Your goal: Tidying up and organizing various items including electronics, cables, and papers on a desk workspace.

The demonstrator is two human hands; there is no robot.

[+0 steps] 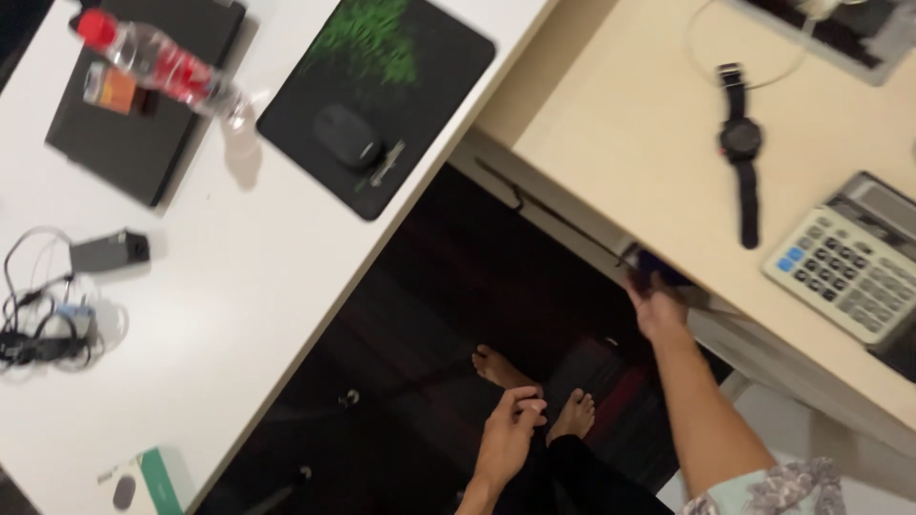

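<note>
My right hand's fingers (pixel 647 282) curl around a small dark object (pixel 658 264) at the front edge of the beige counter (pixel 620 124), just under its lip. My right hand (pixel 658 310) reaches up from below. My left hand (pixel 510 429) hangs loose and half-open above my bare feet (pixel 534 391), holding nothing. A wristwatch (pixel 740 143) and calculator (pixel 844 257) lie on the counter nearby.

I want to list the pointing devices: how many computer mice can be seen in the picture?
1. The dark mouse lies on the black-and-green mouse pad on the white desk. Another could be hidden outside the view.
</note>
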